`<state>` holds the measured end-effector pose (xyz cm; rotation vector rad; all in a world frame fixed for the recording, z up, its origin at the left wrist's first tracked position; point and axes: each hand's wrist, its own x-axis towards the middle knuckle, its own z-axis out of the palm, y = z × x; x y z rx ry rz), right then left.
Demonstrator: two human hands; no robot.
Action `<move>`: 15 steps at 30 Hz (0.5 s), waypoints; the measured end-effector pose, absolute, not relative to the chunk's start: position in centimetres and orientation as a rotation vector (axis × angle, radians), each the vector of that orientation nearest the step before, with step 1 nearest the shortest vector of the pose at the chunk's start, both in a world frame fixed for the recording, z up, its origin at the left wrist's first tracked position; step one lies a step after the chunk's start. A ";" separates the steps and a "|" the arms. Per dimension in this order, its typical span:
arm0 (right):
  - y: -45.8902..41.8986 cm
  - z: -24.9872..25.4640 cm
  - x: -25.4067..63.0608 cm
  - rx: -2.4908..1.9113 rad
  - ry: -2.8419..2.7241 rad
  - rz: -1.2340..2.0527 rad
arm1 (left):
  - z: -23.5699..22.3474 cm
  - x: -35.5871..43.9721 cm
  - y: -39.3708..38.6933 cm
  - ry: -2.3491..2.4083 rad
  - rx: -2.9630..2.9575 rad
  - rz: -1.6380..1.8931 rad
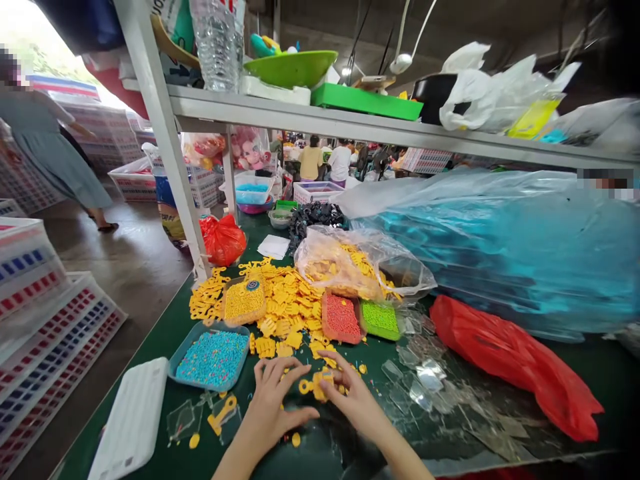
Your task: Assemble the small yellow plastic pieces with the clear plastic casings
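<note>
While the left hand [273,407] and the right hand [355,400] rest close together on the tabletop [150,340], their spread fingers curve around a small clump of yellow plastic pieces [320,385]; whether either hand pinches anything is hard to make out. Just beyond the hands lies a loose heap of flat yellow plastic sprues [285,307]. A teal tray of blue beads [213,360] sits ahead of the left hand, while an orange tray of red beads [341,318] and a green tray of green beads [380,320] sit ahead of the right. Behind those, a crinkled clear plastic bag [345,263] slumps over more yellow pieces. Right of the right hand, thin clear plastic shards [425,380] scatter beside a glossy red plastic bag [515,363], below a billowing blue-tinted plastic sheet [500,247]. Left of the left hand lies a ribbed white plastic panel [131,420]. A white metal shelf [300,110] crosses above the far end, its load cut off by the top edge.
</note>
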<state>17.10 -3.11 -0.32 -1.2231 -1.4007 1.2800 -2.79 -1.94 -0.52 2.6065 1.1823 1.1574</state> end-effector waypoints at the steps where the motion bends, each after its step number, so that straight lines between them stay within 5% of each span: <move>1: -2.6 -0.2 17.4 -1.214 -1.392 1.243 | -0.5 -2.9 -1.9 1.185 2.617 1.168; 9: 7.3 3.7 24.6 -1.276 -1.290 0.721 | 0.1 -1.9 -2.2 1.066 2.568 1.482; 15: 17.0 6.6 28.7 -1.396 -1.299 0.448 | -0.6 -1.9 -1.8 0.997 2.699 1.309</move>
